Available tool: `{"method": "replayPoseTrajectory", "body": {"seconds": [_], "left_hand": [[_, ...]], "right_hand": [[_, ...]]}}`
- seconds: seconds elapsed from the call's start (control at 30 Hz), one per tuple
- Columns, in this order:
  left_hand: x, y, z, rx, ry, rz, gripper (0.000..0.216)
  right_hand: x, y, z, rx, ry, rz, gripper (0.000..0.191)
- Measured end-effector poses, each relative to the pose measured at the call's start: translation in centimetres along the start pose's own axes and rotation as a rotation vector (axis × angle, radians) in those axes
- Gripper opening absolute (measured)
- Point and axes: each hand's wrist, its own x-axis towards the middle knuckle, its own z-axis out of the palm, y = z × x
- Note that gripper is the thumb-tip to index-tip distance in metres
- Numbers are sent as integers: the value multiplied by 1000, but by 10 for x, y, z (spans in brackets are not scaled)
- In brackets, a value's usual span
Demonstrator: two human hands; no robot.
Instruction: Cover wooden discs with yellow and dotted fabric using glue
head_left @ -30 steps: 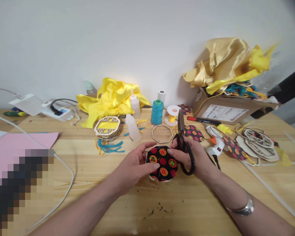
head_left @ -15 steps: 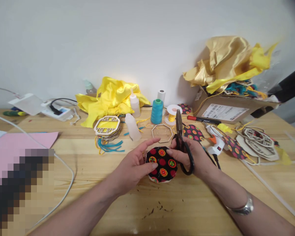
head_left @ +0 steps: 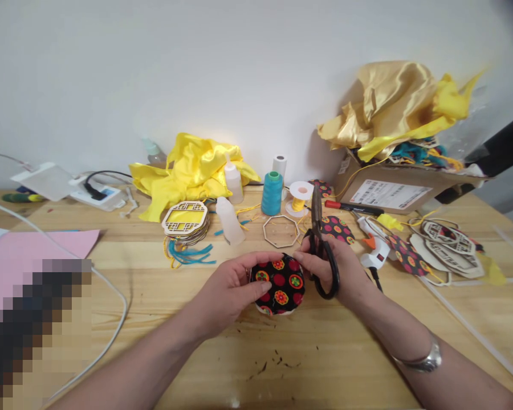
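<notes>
My left hand (head_left: 235,290) grips the left side of a rounded piece covered in black floral fabric (head_left: 281,290), thumb on its face and index finger along its top edge. A pale rim shows under the fabric's lower edge. In my right hand (head_left: 344,267) is a pair of black-handled scissors (head_left: 316,210), blades pointing up and closed. My right thumb and fingertips are at the fabric piece's upper right edge; whether they pinch it is hard to see. Beyond the hands lies a thin octagonal frame (head_left: 265,232).
A teal thread cone (head_left: 272,195), a yellow cord spool (head_left: 300,199) and a squeeze bottle (head_left: 229,222) stand behind the hands. Stacked wooden frames (head_left: 186,218) sit left. A white glue gun (head_left: 378,250) and a cardboard box (head_left: 385,185) are right. Dark scraps (head_left: 277,360) lie in front.
My left index finger has come down onto the top edge of the fabric piece. The piece has shifted slightly left, and the scissors tilt a little more to the right.
</notes>
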Motion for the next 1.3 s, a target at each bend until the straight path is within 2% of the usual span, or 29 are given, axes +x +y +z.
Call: {"method": "replayPoseTrajectory", "body": {"seconds": [0.2, 0.6, 0.7, 0.9, 1.03, 1.13, 1.3], "left_hand": [[0, 1, 0, -9, 16, -31, 39], [-1, 0, 0, 64, -4, -50, 38], [-1, 0, 0, 65, -24, -57, 39], [0, 2, -2, 51, 99, -16, 54], [1, 4, -5, 17, 149, 27, 56], [2, 5, -8, -7, 201, 51, 58], [4, 9, -9, 21, 299, 116, 58]], "right_hand": [[2, 1, -2, 28, 49, -51, 16], [-8, 8, -1, -340, 22, -280, 9], [-7, 7, -2, -326, 44, -284, 6], [-4, 3, -8, -422, 121, -236, 15], [-7, -1, -11, -587, 76, -256, 21], [-12, -8, -9, -814, 43, -343, 26], [-15, -11, -9, -1195, 130, -514, 26]]}}
